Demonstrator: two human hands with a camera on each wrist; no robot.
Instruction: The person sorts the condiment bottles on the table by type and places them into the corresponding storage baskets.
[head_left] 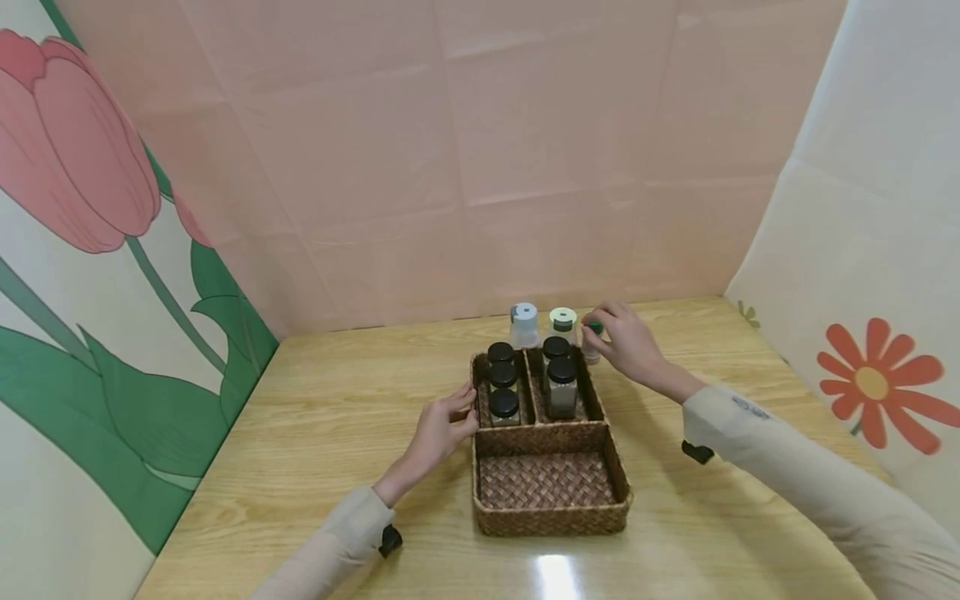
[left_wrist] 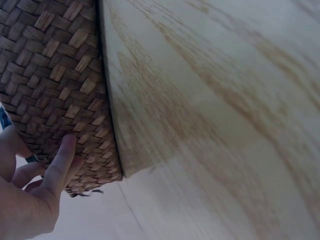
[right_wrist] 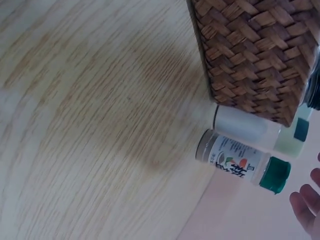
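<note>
A brown woven basket [head_left: 551, 522] stands on the wooden table, divided into two narrow rear compartments and one wide front one. Three black-lidded jars [head_left: 504, 403] stand in its left rear compartment, two more black-lidded jars [head_left: 561, 398] in the right. My left hand [head_left: 438, 427] touches the basket's left outer wall, fingers lying against the weave [left_wrist: 75, 100]. Beyond the basket's right rear corner, a green-capped seasoning shaker [right_wrist: 235, 157] with a printed label stands upright. My right hand [head_left: 630, 342] is at its cap, a gap showing between fingers and cap in the right wrist view.
Behind the basket stand a bottle with a pale blue cap [head_left: 525, 321] and one with a pale green cap [head_left: 562, 318]. A pink sheet [head_left: 465, 167] hangs at the table's back edge, with flower-printed sheets at both sides.
</note>
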